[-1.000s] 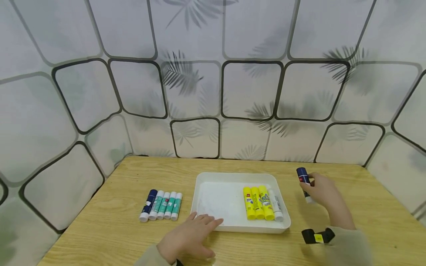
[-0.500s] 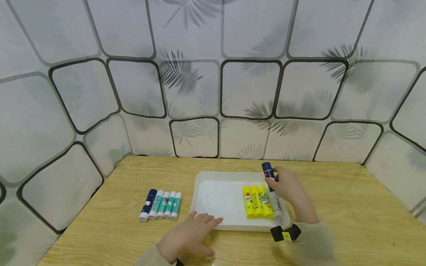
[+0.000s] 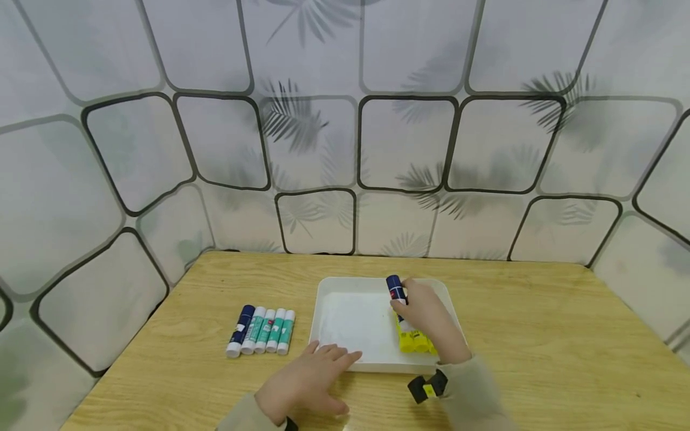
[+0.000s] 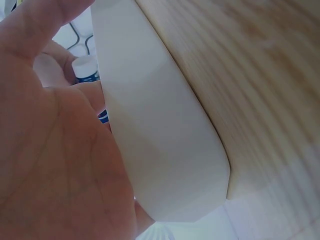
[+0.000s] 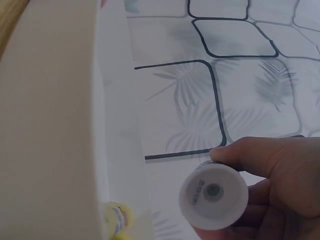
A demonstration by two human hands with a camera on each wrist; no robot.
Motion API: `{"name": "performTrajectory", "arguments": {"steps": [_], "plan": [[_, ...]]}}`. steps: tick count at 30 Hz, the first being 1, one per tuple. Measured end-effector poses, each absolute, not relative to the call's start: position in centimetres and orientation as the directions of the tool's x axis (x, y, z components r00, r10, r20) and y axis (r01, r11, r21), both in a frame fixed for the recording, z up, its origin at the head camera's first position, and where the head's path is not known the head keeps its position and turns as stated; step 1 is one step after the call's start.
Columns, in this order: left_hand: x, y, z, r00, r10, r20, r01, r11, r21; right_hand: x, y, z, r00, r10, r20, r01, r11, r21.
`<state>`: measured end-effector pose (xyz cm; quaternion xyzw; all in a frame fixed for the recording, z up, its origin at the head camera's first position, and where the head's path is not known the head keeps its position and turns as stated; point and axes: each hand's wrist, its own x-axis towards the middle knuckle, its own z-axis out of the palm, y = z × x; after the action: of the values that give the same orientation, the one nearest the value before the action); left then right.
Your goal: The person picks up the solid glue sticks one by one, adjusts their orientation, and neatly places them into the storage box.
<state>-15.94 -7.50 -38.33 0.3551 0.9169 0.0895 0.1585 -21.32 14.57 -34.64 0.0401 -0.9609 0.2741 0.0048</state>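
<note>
In the head view my right hand (image 3: 431, 314) pinches a dark blue glue stick (image 3: 396, 289) between thumb and fingers, over the white tray (image 3: 350, 323). It hangs tilted, blue cap up; in the right wrist view the round white base of the glue stick (image 5: 214, 197) faces the camera. Beneath it several yellow glue sticks (image 3: 414, 344) lie side by side in the tray, partly covered by the hand. My left hand (image 3: 307, 380) rests at the tray's near left corner with fingers spread. Its palm is beside the tray wall (image 4: 160, 110) in the left wrist view.
Left of the tray, a row of glue sticks lies on the wooden table (image 3: 178, 371): a dark blue one (image 3: 240, 332) and several green-and-white ones (image 3: 271, 332). A patterned curtain (image 3: 318, 221) stands behind the table's far edge.
My right hand has carried the dark blue glue stick leftward, from beside the tray to above the yellow sticks. The grey-white stick at their right is now hidden. My left hand has stayed put.
</note>
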Motion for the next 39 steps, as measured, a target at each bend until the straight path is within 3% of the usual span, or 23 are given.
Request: {"name": "performTrajectory", "arguments": {"steps": [15,22,39], "plan": [[-15.9,-7.4,-38.1,-0.7,0.684,-0.203,0.638,0.728,0.252,-21.5,11.2,-37.5,-0.995,-0.103,-0.018,-0.088,0.921,-0.38],[-15.9,-7.4,-38.2,-0.7,0.684,-0.208,0.639,0.729,0.247,-21.0,10.4,-38.2,-0.988,-0.126,-0.093,-0.085,0.929,-0.361],[-15.8,-7.4,-38.4,-0.708,0.674,-0.213,0.631,0.738,0.237,-20.5,10.2,-38.6,-0.98,-0.149,-0.128,-0.106,0.95,-0.295]]}}
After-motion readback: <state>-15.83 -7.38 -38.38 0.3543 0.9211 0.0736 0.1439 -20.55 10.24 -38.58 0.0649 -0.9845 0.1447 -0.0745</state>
